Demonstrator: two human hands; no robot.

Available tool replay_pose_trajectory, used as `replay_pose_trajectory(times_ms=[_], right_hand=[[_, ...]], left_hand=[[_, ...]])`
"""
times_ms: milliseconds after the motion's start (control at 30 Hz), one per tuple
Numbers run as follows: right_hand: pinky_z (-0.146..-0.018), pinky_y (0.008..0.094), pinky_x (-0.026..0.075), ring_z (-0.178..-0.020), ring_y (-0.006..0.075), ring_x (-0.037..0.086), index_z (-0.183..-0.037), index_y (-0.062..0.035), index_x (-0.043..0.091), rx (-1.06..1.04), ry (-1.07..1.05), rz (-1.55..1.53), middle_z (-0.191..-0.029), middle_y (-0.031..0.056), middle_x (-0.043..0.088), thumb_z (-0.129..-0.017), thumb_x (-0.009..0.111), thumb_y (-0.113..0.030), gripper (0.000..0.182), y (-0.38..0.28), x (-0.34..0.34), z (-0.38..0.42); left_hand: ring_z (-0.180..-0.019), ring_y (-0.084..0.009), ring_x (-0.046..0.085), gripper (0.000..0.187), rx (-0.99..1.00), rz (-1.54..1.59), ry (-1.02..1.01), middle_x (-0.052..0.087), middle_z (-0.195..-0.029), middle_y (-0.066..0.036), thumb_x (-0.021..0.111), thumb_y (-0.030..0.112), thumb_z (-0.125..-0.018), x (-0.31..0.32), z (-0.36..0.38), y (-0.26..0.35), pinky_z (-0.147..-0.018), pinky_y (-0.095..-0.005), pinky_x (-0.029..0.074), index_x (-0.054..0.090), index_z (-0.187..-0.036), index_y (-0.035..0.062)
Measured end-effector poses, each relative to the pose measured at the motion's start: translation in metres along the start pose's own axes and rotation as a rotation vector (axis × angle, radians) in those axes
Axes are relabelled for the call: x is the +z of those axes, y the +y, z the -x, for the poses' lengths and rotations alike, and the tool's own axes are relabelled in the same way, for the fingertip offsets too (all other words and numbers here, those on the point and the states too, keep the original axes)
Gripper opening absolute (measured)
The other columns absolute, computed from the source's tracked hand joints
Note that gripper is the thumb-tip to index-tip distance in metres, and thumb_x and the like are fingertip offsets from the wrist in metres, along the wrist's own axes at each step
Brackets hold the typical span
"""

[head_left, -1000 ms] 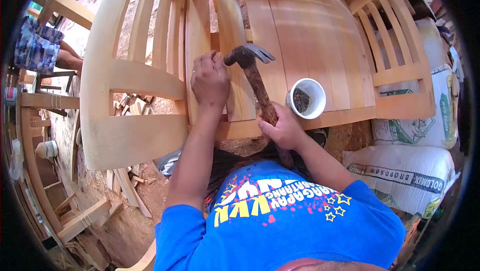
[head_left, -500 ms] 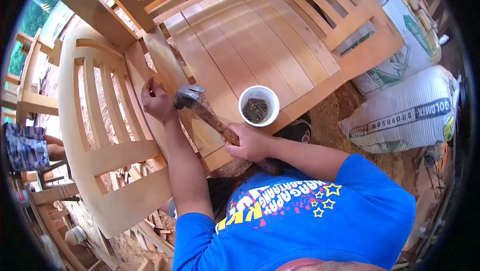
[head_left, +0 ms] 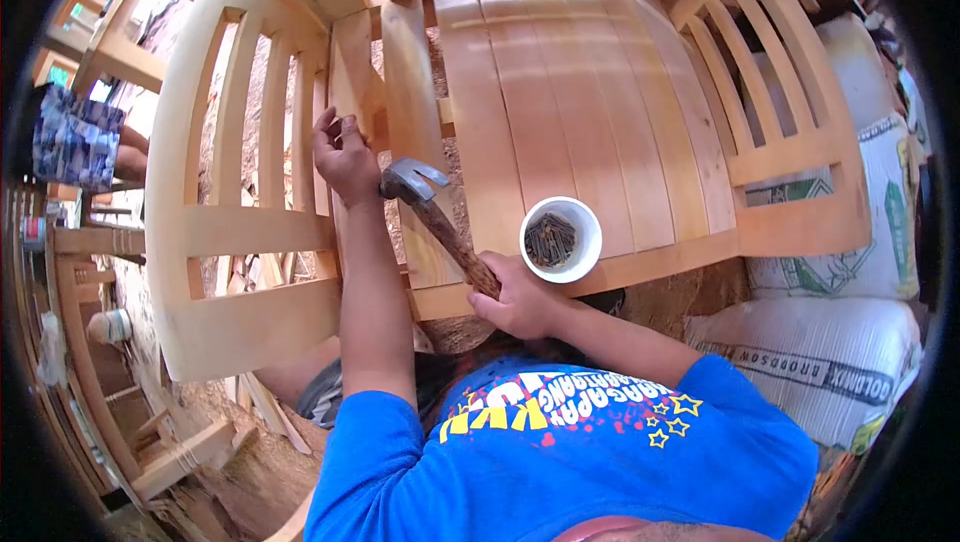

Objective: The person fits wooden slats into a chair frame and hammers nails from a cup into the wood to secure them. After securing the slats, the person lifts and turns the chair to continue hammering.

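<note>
My right hand is wrapped round the wooden handle of a claw hammer. The hammer's metal head lies just right of my left wrist. My left hand is raised over the left side of a wooden bench, its fingers curled together; whatever they hold is too small to make out. A white plastic cup of nails stands on the bench's slatted seat, near the front edge. Left of the joined slats, a separate board lies with gaps on both sides.
Slatted armrests rise at both ends of the bench. Filled white sacks lie at the right. Wood offcuts are scattered on the ground at lower left. Another person in patterned shorts is partly visible at far left.
The view has turned, so the bench, cup and sacks appear shifted and rotated. My right hand still grips the hammer; my left hand stays raised with curled fingers over the bench's left side.
</note>
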State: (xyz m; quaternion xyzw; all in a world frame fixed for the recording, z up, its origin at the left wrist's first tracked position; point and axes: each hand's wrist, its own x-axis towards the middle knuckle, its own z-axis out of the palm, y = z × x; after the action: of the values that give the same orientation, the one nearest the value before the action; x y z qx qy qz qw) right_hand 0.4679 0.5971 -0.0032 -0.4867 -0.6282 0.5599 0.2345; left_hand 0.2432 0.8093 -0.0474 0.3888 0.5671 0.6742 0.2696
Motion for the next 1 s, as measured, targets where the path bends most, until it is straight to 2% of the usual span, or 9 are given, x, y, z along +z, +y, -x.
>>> replay_pose_trajectory(times_ms=[133,233,367,400,500,600,700,800,1000], right_hand=[[-0.072,0.0412,0.049,-0.075,0.0265,0.06,-0.109,0.002,0.06,-0.015,-0.006,-0.051,-0.081,0.0166,0.06,-0.093,0.07,-0.022,0.031,0.001,0.002,-0.001],[-0.065,0.0426,0.047,-0.068,0.0265,0.058,-0.11,0.0019,0.058,-0.182,0.085,-0.069,-0.077,0.014,0.059,-0.092,0.07,-0.022,0.032,0.006,0.009,-0.001],[-0.069,0.0411,0.048,-0.073,0.0255,0.06,-0.114,0.003,0.059,0.053,0.024,-0.054,-0.081,0.0158,0.062,-0.091,0.07,-0.023,0.036,0.005,0.007,0.0],[-0.069,0.0398,0.048,-0.072,0.022,0.06,-0.114,0.0025,0.059,0.097,0.027,-0.101,-0.079,0.0124,0.06,-0.091,0.07,-0.023,0.036,0.004,0.008,-0.001],[-0.066,0.0379,0.048,-0.069,0.018,0.058,-0.114,0.0012,0.059,0.042,0.112,-0.118,-0.076,0.0065,0.059,-0.092,0.07,-0.021,0.033,0.008,0.016,-0.001],[-0.063,0.0328,0.05,-0.067,0.0135,0.059,-0.115,-0.0008,0.058,0.12,0.136,-0.228,-0.076,0.0025,0.059,-0.094,0.069,-0.017,0.029,-0.004,0.018,-0.001],[-0.063,0.0312,0.051,-0.066,0.012,0.06,-0.113,-0.0005,0.058,0.199,0.193,-0.303,-0.076,0.0026,0.06,-0.094,0.07,-0.016,0.027,-0.007,0.023,0.0],[-0.063,0.0318,0.051,-0.067,0.0123,0.061,-0.11,-0.0001,0.059,0.209,0.255,-0.299,-0.076,0.0028,0.06,-0.093,0.07,-0.015,0.025,-0.005,0.026,-0.001],[-0.063,0.0322,0.052,-0.067,0.0129,0.063,-0.108,-0.0004,0.06,0.243,0.336,-0.338,-0.078,0.0045,0.062,-0.093,0.071,-0.014,0.023,-0.002,0.034,0.002]], left_hand=[[-0.067,-0.0062,0.057,0.029,0.001,0.035,-0.054,0.068,-0.087,-0.002,0.068,0.005,-0.1,-0.003,-0.004,-0.004,-0.058,-0.0242,0.048,0.069,-0.129,0.002],[-0.067,-0.0058,0.057,0.03,0.002,-0.018,-0.067,0.068,-0.087,-0.002,0.068,0.005,-0.1,-0.001,-0.003,0.0,-0.059,-0.0241,0.048,0.069,-0.13,0.0015],[-0.071,-0.0088,0.061,0.028,0.013,-0.184,-0.04,0.071,-0.09,-0.006,0.066,0.007,-0.101,0.007,-0.015,-0.007,-0.065,-0.0268,0.052,0.071,-0.128,-0.0005],[-0.077,-0.0156,0.068,0.031,-0.035,-0.14,-0.054,0.075,-0.094,-0.01,0.067,0.011,-0.099,0.014,-0.02,0.007,-0.073,-0.0326,0.056,0.071,-0.127,-0.0021],[-0.085,-0.0255,0.073,0.031,0.156,-0.097,0.012,0.077,-0.098,-0.015,0.069,0.015,-0.096,0.052,-0.075,-0.024,-0.08,-0.0397,0.058,0.072,-0.123,-0.0001],[-0.099,-0.0356,0.074,0.024,0.266,-0.268,0.002,0.077,-0.107,-0.018,0.069,0.017,-0.094,0.096,-0.116,-0.012,-0.086,-0.047,0.057,0.074,-0.115,0.0049],[-0.105,-0.0389,0.072,0.018,0.376,-0.484,-0.018,0.076,-0.113,-0.017,0.067,0.023,-0.096,0.122,-0.163,-0.029,-0.089,-0.0509,0.056,0.073,-0.108,0.0098],[-0.105,-0.0408,0.071,0.023,0.295,-0.504,-0.071,0.075,-0.113,-0.016,0.061,0.027,-0.1,0.137,-0.225,-0.099,-0.09,-0.0518,0.055,0.07,-0.115,0.0133],[-0.112,-0.0404,0.068,0.026,0.382,-0.64,-0.052,0.074,-0.118,-0.017,0.059,0.028,-0.102,0.127,-0.212,-0.086,-0.093,-0.0504,0.055,0.071,-0.119,0.0127]])
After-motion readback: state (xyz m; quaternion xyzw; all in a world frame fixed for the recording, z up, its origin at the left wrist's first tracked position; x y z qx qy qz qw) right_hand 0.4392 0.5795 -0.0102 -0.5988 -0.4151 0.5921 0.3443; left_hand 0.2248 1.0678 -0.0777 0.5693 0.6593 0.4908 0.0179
